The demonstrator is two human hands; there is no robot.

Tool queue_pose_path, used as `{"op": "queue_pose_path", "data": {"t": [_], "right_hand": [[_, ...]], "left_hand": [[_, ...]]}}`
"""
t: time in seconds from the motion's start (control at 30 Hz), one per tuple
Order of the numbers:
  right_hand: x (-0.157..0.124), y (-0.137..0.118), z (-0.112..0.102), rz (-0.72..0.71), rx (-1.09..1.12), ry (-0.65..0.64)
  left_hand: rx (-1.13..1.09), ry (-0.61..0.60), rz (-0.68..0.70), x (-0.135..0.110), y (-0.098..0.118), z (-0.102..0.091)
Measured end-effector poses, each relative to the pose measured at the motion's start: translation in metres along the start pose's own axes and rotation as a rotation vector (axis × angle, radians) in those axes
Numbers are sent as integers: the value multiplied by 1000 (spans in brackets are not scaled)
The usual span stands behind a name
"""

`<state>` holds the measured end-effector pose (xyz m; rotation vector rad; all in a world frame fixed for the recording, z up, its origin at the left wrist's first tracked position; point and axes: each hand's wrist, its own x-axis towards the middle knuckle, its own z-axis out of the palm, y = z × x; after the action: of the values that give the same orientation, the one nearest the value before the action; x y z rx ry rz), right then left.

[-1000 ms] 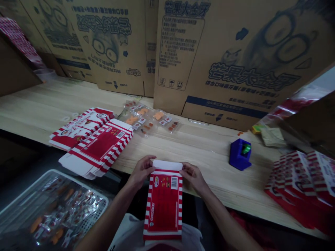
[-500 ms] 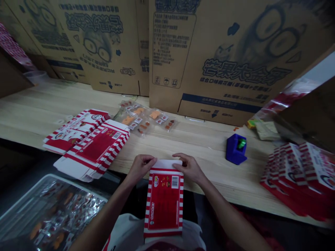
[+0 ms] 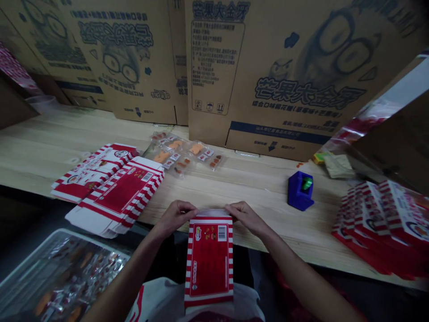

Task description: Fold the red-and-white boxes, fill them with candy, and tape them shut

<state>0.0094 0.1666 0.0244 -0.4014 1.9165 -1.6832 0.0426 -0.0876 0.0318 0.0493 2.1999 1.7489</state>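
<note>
I hold a red and white striped carton (image 3: 209, 259) upright against my lap, its far end at the edge of the wooden table (image 3: 254, 188). My left hand (image 3: 176, 217) pinches the carton's top left corner with curled fingers. My right hand (image 3: 246, 217) pinches the top right corner the same way. The white top flap is folded almost flat, only a thin strip showing between my fingers.
Flat striped cartons (image 3: 114, 192) lie stacked at the left. Clear candy packets (image 3: 182, 154) rest behind them. A blue tape dispenser (image 3: 300, 190) stands at the right, near a row of filled cartons (image 3: 382, 223). Large cardboard boxes (image 3: 278, 71) wall the back. A tray of packets (image 3: 63, 277) sits lower left.
The white top flap stood up a second ago; both hands have pressed it down, so it is nearly closed. The view has shifted slightly.
</note>
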Motion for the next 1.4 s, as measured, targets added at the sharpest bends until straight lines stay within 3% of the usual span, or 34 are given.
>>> {"op": "queue_pose_path", "data": {"t": [0.1,0.27,0.6,0.83,1.0,1.2,1.4], "right_hand": [[-3,4,-2,33,23,-122],[0,6,-2,-7,-20,23],[-1,4,-2,13,14,74],[-11,16,0,48,164,193],[-16,16,1,45,206,222],[-24,24,8,-1,185,200],[-29,49,24,-72,186,277]], "left_hand": [[-24,12,-39,-1,0,2],[-39,52,-18,-1,5,3],[-126,127,-5,7,10,17],[-283,-46,-15,-4,-4,22],[-335,-50,7,-8,-8,22],[-207,-22,41,-10,-7,22],[22,48,153,-13,-16,27]]}}
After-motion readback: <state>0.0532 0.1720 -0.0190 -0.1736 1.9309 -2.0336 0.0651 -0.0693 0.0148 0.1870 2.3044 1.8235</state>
